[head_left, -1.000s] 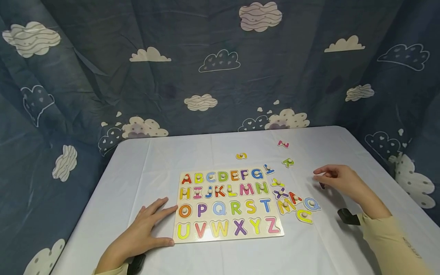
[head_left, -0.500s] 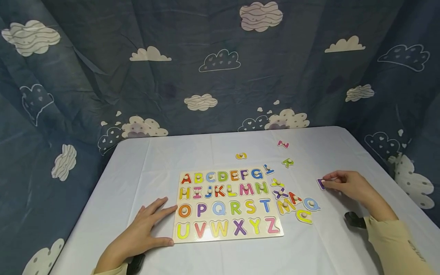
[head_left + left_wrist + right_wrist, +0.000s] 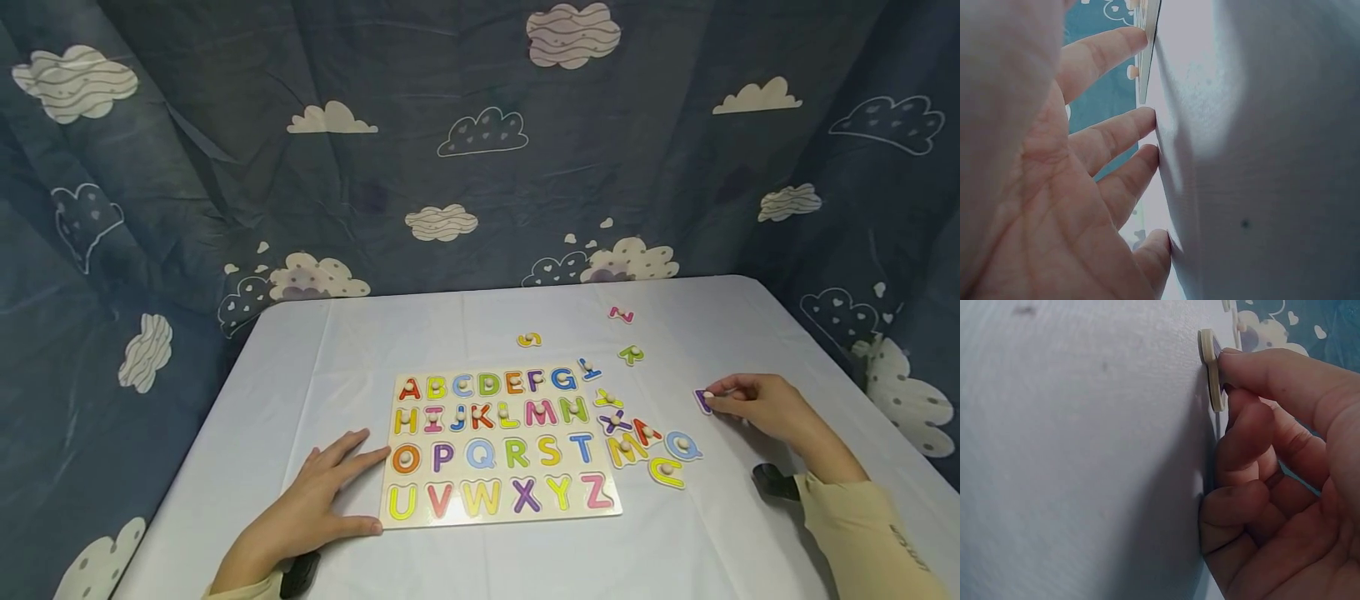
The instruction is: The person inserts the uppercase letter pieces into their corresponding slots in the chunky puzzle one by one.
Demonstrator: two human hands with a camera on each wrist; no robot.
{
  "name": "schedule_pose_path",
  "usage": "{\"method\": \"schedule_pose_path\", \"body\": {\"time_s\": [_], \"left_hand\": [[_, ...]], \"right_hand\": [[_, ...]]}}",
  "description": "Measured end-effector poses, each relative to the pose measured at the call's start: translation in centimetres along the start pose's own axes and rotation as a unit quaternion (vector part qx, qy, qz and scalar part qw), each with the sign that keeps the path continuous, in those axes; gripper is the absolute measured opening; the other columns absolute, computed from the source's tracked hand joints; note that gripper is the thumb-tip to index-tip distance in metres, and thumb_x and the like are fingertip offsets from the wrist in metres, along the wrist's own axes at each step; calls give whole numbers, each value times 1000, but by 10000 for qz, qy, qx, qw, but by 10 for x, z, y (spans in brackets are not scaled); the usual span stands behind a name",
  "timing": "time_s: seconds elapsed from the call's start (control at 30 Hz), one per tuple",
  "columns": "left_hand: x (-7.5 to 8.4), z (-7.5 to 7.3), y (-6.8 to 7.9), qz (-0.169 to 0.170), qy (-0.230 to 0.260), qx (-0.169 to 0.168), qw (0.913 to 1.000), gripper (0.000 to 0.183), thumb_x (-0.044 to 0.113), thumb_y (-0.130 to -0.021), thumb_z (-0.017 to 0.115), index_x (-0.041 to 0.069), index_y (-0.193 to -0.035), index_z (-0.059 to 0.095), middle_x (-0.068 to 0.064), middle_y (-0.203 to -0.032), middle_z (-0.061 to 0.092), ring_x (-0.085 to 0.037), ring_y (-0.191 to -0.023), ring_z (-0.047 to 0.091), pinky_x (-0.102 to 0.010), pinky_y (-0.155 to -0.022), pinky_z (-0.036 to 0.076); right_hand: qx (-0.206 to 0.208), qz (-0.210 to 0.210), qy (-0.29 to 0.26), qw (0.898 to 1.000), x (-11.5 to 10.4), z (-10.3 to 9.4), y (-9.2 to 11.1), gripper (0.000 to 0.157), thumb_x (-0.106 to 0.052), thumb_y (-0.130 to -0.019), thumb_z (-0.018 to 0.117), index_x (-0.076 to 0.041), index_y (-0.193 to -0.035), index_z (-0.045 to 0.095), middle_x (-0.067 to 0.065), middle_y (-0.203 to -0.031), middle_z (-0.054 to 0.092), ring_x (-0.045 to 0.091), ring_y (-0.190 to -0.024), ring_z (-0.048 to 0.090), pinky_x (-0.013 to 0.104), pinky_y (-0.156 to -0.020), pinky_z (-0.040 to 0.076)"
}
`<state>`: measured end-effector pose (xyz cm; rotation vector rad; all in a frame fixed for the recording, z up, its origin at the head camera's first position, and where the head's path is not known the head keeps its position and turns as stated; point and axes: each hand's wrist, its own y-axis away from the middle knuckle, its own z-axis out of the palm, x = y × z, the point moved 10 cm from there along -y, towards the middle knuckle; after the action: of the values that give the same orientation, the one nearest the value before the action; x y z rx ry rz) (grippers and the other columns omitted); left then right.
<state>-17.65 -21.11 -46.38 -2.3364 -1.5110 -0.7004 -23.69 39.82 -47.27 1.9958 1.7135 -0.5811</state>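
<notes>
A wooden alphabet puzzle board [image 3: 498, 468] lies on the white table; its upper two rows and the O hold knobbed letters. My left hand [image 3: 311, 504] is spread flat at the board's left side, with a finger and the thumb touching its edge. In the left wrist view, a fingertip [image 3: 1138, 39] presses against that edge. Over on the right, my right hand [image 3: 765, 412] pinches the knob of a purple letter piece [image 3: 701, 402] with thumb and forefinger. The right wrist view shows this purple letter piece [image 3: 1213, 372] edge-on, close to the cloth, its letter face mostly hidden.
Loose letters lie right of the board: a yellow M [image 3: 626, 451], a red A [image 3: 647, 432], a blue Q [image 3: 683, 445], a yellow U [image 3: 666, 472] and a purple X [image 3: 615, 422]. Farther back are a green R [image 3: 632, 356], a yellow S [image 3: 529, 340] and a pink Z [image 3: 621, 314].
My right hand has moved slightly right and down onto the purple letter piece, and its fingers have come together at the knob. My left hand stays at the board's edge.
</notes>
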Motion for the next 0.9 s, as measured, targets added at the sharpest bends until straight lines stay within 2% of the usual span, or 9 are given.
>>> {"method": "schedule_pose_path", "body": {"time_s": [0.27, 0.47, 0.7, 0.9], "left_hand": [[-1, 2, -1, -127, 14, -46, 9999, 96, 59, -70, 94, 30, -154, 60, -14, -171, 41, -47, -161, 31, -78, -128, 14], [-1, 2, -2, -121, -21, -21, 9999, 96, 59, -69, 95, 30, -153, 61, -14, -171, 41, -47, -161, 32, -78, -128, 15], [0, 1, -1, -95, -76, 16, 9999, 96, 58, -69, 95, 29, -153, 61, -15, -170, 42, -47, -160, 32, -79, -127, 16], [1, 0, -1, -53, -30, 36, 10000, 95, 58, -69, 95, 28, -153, 61, -16, -169, 42, -48, -160, 33, -80, -126, 16]], "right_hand": [[104, -4, 34, 9999, 2, 1, -1, 40, -25, -97, 78, 8, -117, 73, 6, -86, 64, 17, -78, 54, 23, -56, 47], [169, -53, 8, 9998, -5, -2, -2, 39, -27, -99, 77, 8, -117, 72, 6, -86, 65, 13, -74, 53, 24, -54, 46], [78, -163, -29, 9998, -34, -3, -3, 40, -29, -99, 79, 7, -116, 73, 7, -87, 65, 15, -78, 52, 23, -57, 44], [-75, -316, -210, 9993, -65, 6, -2, 39, -31, -97, 81, 4, -113, 74, 4, -84, 64, 16, -80, 53, 23, -58, 43]]}}
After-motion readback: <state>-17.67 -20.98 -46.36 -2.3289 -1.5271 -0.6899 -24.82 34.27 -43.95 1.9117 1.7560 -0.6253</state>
